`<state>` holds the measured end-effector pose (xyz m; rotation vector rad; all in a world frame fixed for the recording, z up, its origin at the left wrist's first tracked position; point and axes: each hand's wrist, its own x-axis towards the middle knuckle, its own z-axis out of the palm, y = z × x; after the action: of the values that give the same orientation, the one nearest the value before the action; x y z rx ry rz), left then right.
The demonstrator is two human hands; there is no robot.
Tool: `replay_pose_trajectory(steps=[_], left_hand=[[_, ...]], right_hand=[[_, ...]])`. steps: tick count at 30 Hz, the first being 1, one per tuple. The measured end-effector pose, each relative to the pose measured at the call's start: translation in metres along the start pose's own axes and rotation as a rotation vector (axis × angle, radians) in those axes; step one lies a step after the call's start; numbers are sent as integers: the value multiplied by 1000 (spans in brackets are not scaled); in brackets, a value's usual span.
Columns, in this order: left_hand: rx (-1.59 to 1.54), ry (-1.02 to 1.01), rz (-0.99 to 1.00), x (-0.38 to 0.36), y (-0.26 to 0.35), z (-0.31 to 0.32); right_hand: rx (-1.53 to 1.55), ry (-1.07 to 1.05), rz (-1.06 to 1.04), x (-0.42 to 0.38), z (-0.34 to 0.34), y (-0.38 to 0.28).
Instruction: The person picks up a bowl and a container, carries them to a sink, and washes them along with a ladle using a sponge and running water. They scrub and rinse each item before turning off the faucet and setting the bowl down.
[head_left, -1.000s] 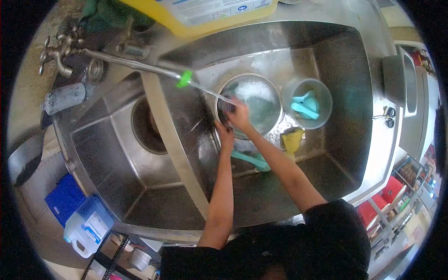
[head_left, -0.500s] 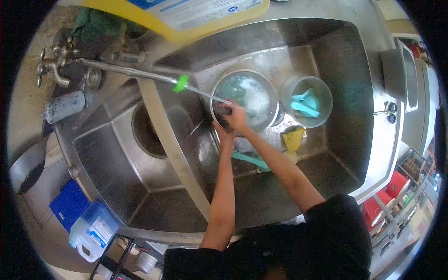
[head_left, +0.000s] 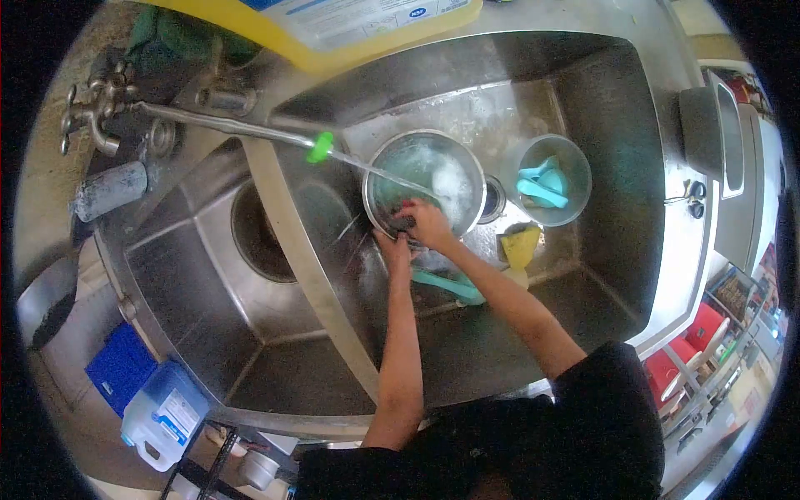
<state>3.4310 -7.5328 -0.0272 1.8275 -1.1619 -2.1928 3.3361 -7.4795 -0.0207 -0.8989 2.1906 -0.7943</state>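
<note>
A round metal pot point(head_left: 482, 167) of foamy water sits in the right sink basin, with a stream from the faucet point(head_left: 225, 125) running into it. My left hand point(head_left: 393, 248) grips the pot's near-left rim. Just inside that rim, my right hand point(head_left: 428, 227) is closed around a dark scouring pad point(head_left: 403, 223), partly hidden by the fingers. To the right stands a clear round container point(head_left: 583, 179) holding turquoise utensils point(head_left: 543, 183). A yellow sponge point(head_left: 521, 246) lies below it. Beside my wrists is a turquoise-handled utensil point(head_left: 446, 285), partly covered by my right forearm.
A metal divider point(head_left: 292, 233) separates the left basin with its round drain point(head_left: 258, 229). A large yellow jug point(head_left: 333, 58) stands at the back edge. Scissors point(head_left: 697, 200) lie on the right ledge. A blue-liquid jug point(head_left: 167, 412) is at lower left.
The pot has shifted slightly left and down, uncovering more of the drain at its right. My right hand has moved down toward the near rim, and the stream now lands nearer the pot's middle.
</note>
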Motion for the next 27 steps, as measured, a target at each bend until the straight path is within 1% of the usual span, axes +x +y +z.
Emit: replay_pose_trajectory(steps=[1, 3, 4, 5, 7, 10, 11, 13, 14, 16, 17, 19, 20, 22, 23, 26, 27], left_hand=[[51, 20, 26, 3, -2, -1], [159, 64, 79, 10, -8, -6], [215, 89, 104, 2, 3, -3], [186, 56, 26, -8, 13, 1], [98, -11, 37, -10, 9, 4], [-37, -81, 33, -8, 1, 8], [-87, -98, 28, -7, -2, 8], [-52, -52, 51, -11, 8, 13], [-38, -31, 62, -15, 14, 16], [81, -46, 187, 8, -4, 1], [138, -48, 247, 13, -12, -5], [286, 32, 273, 5, -7, 0], [362, 73, 288, -1, -1, 2], [239, 60, 254, -34, 29, 18], [182, 51, 235, -46, 39, 24], [262, -64, 376, -54, 43, 24], [381, -37, 502, -63, 47, 26]], right_hand=[[-113, -73, -39, -6, -7, 6], [-399, 48, -148, -11, -20, 19], [-539, 108, -203, -9, -23, 23], [-484, 133, -101, -2, -24, 26], [-372, 186, 101, 23, -26, 36], [-498, 25, 63, 60, -3, 37], [-486, 113, -49, 63, 5, 31], [-462, 286, -268, 55, 14, 14], [-435, 229, -301, 42, 13, 12], [-388, 119, -370, 10, 5, 16], [-459, 69, -337, -5, -1, 22], [-602, -20, -278, -25, -23, 32], [-595, -29, -196, -28, -33, 35], [-579, -39, -31, -30, -58, 35], [-450, -24, -42, -29, -69, 34], [-244, 122, 68, -21, -71, 32], [-184, 155, 62, -19, -74, 30]])
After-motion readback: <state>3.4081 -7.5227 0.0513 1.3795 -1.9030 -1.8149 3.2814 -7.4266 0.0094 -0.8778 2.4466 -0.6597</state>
